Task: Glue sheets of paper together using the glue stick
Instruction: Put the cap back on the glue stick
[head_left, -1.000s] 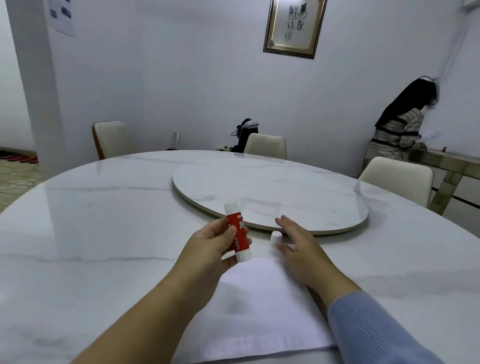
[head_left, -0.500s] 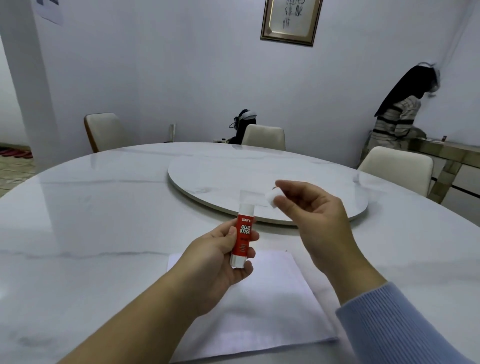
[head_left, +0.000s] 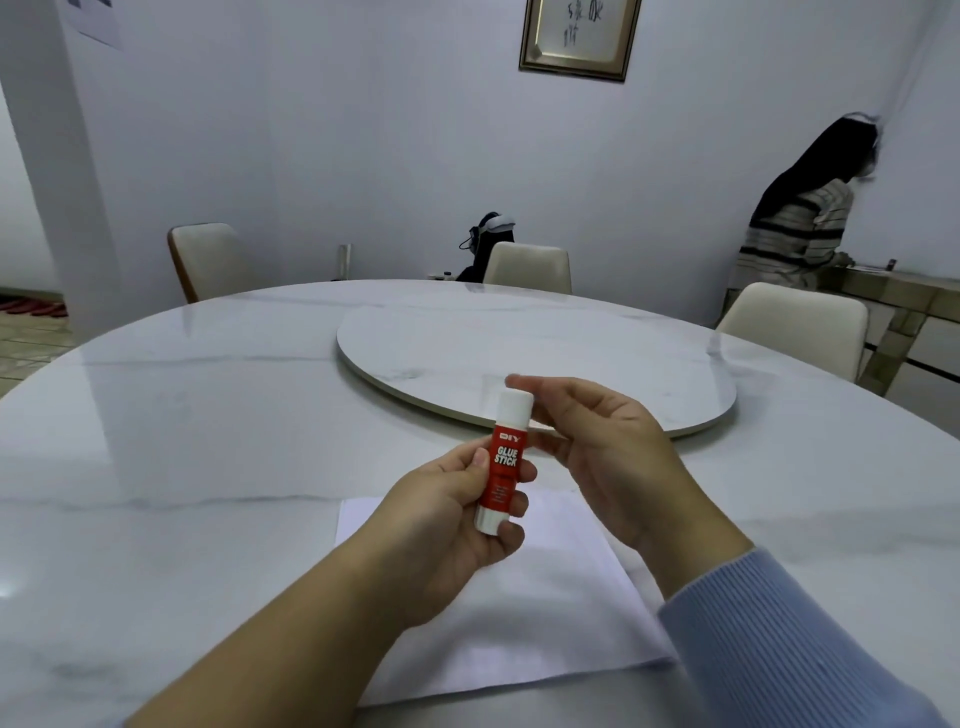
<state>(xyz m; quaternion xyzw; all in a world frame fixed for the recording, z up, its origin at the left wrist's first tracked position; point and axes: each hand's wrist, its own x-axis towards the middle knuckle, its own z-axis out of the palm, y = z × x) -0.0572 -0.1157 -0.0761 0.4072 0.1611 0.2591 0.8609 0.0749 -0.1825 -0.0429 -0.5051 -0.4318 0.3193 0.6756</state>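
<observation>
A red glue stick (head_left: 505, 465) with white ends stands upright in my left hand (head_left: 452, 519), which grips its lower body above the table. Its white cap (head_left: 514, 408) sits on top of the tube. My right hand (head_left: 597, 452) is beside it, its fingertips curled round the cap. White sheets of paper (head_left: 524, 613) lie flat on the table under both hands, near the front edge.
The round marble table (head_left: 182, 441) carries a raised turntable (head_left: 545, 358) just beyond my hands. Cream chairs (head_left: 795, 322) stand round the far side. A person in a striped top (head_left: 800, 228) stands at a side counter on the right.
My right hand picked the cap up off the paper, raised it, and has brought it onto the top of the glue stick. My left hand lifted the stick upright.
</observation>
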